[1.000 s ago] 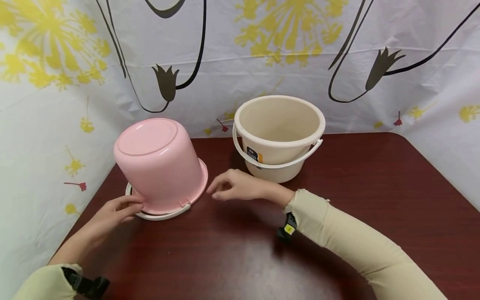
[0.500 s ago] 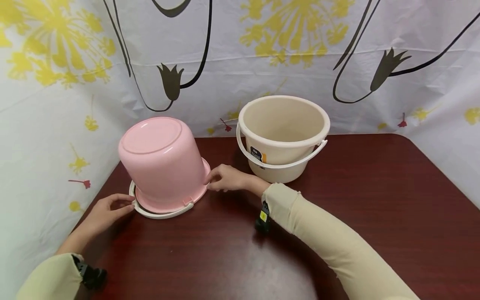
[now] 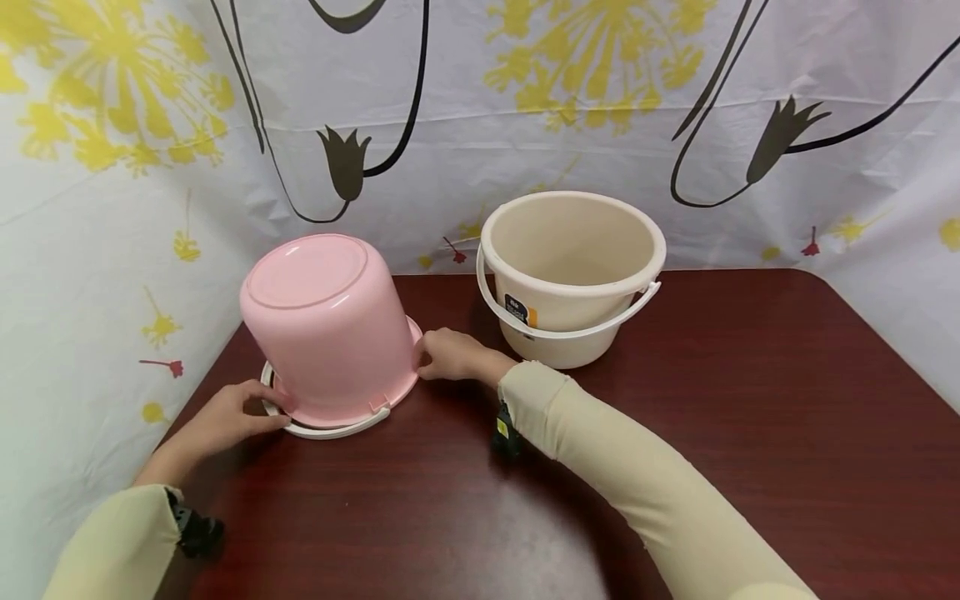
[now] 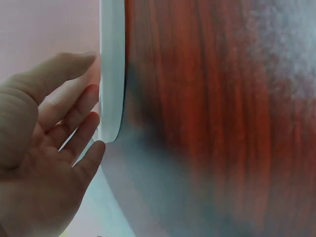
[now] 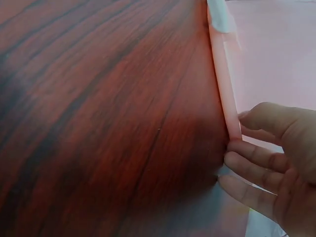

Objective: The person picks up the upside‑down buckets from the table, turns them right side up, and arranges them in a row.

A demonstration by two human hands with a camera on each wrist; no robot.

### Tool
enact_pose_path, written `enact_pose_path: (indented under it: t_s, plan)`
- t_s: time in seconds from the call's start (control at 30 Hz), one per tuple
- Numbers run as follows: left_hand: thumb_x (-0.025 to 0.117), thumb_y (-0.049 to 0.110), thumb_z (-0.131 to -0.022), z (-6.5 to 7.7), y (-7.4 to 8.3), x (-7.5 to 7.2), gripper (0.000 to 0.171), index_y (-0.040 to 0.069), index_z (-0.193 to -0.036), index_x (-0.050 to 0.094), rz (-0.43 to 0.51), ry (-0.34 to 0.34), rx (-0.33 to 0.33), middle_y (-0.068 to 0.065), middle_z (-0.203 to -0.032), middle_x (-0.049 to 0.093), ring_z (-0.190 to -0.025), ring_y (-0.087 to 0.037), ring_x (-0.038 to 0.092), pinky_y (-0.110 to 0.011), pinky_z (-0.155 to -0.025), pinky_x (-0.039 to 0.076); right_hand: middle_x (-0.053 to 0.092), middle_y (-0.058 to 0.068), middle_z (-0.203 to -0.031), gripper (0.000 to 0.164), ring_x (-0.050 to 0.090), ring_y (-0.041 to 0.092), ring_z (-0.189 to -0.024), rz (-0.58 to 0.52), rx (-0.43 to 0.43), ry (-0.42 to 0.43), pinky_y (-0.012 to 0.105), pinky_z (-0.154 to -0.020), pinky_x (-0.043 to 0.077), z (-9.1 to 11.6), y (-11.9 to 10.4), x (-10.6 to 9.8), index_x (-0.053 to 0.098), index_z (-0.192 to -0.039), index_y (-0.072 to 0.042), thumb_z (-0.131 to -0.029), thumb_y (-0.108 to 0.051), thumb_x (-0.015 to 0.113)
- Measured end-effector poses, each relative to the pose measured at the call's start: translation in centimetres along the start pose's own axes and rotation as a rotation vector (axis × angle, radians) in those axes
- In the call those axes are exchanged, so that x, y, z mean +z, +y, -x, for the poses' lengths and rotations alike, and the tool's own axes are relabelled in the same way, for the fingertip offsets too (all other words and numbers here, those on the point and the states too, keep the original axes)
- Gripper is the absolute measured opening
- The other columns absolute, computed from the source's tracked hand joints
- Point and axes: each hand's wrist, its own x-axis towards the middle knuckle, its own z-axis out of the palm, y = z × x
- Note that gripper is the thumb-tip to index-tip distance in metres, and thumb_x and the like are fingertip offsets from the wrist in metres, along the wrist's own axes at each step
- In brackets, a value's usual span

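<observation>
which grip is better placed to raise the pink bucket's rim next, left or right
Right, probably: the right grip has its fingers at a bare stretch of rim on the pink bucket. At the left grip, the white handle lies alongside the rim and could get in the way.

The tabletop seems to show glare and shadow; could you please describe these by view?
Head view: a pale sheen on the tabletop near the bottom edge, dark shadow below the right sleeve; left wrist view: whitish glare upper right, grey shade lower down; right wrist view: no bright glare, darker beside the right hand.
</observation>
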Motion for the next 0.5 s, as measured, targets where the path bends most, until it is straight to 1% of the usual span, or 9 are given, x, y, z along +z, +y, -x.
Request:
enact_pose_path:
  t_s: [0.07, 0.13, 0.2, 0.27, 0.33, 0.4, 0.5]
  plan:
    - [0.076, 0.020, -0.076, -0.09, 0.06, -0.14, 0.022, 0.008, -0.093, 0.069, -0.014, -0.032, 0.058, -0.002, -0.092, 0.061, -0.084, -0.013, 0.053, -0.025, -0.071, 0.043, 0.063, -0.004, -0.083, 0.008, 0.056, 0.011, -0.078, 0.025, -0.013, -0.004, 0.024, -0.068, 0.045, -0.14, -0.15, -0.02, 0.070, -0.089, -0.013, -0.083, -0.014, 0.065]
    - [0.078, 0.017, -0.073, -0.22, 0.20, -0.19, 0.021, 0.009, -0.091, 0.070, -0.047, -0.062, 0.136, 0.000, -0.093, 0.060, -0.085, -0.012, 0.053, -0.027, -0.071, 0.044, 0.062, -0.003, -0.080, 0.008, 0.055, 0.011, -0.077, 0.035, -0.030, 0.000, 0.022, -0.068, 0.044, -0.24, -0.21, 0.04, 0.069, -0.087, -0.011, -0.080, -0.010, 0.066]
    - [0.079, 0.013, -0.070, -0.43, 0.31, -0.12, 0.021, 0.009, -0.089, 0.071, -0.090, -0.085, 0.218, 0.000, -0.092, 0.060, -0.084, -0.013, 0.053, -0.028, -0.069, 0.045, 0.062, -0.002, -0.079, 0.008, 0.055, 0.012, -0.076, 0.036, -0.048, 0.010, 0.021, -0.068, 0.043, -0.31, -0.22, 0.17, 0.069, -0.086, -0.009, -0.078, -0.008, 0.067]
    - [0.080, 0.009, -0.067, -0.68, 0.45, 0.07, 0.021, 0.011, -0.086, 0.071, -0.140, -0.096, 0.276, 0.000, -0.091, 0.061, -0.084, -0.015, 0.053, -0.030, -0.068, 0.045, 0.061, -0.002, -0.077, 0.007, 0.054, 0.012, -0.075, 0.037, -0.060, 0.022, 0.021, -0.068, 0.043, -0.37, -0.13, 0.36, 0.069, -0.084, -0.009, -0.077, -0.007, 0.068]
    - [0.080, 0.007, -0.066, -0.87, 0.56, 0.26, 0.021, 0.012, -0.084, 0.070, -0.183, -0.094, 0.295, 0.000, -0.091, 0.061, -0.083, -0.018, 0.054, -0.032, -0.067, 0.045, 0.061, -0.001, -0.077, 0.007, 0.054, 0.012, -0.075, 0.038, -0.065, 0.036, 0.021, -0.067, 0.043, -0.38, -0.03, 0.55, 0.068, -0.083, -0.009, -0.077, -0.007, 0.068]
    - [0.080, 0.006, -0.065, -0.96, 0.71, 0.42, 0.022, 0.014, -0.082, 0.069, -0.215, -0.083, 0.288, 0.001, -0.091, 0.061, -0.083, -0.018, 0.055, -0.034, -0.068, 0.045, 0.061, -0.001, -0.077, 0.006, 0.053, 0.012, -0.074, 0.041, -0.069, 0.048, 0.022, -0.067, 0.042, -0.38, 0.09, 0.70, 0.068, -0.082, -0.009, -0.077, -0.007, 0.069]
    - [0.079, 0.006, -0.066, -0.94, 0.92, 0.45, 0.022, 0.016, -0.082, 0.067, -0.239, -0.082, 0.273, 0.003, -0.092, 0.060, -0.082, -0.017, 0.055, -0.035, -0.070, 0.044, 0.061, -0.001, -0.078, 0.006, 0.053, 0.013, -0.074, 0.044, -0.075, 0.064, 0.022, -0.067, 0.042, -0.34, 0.23, 0.81, 0.067, -0.082, -0.010, -0.077, -0.009, 0.070]
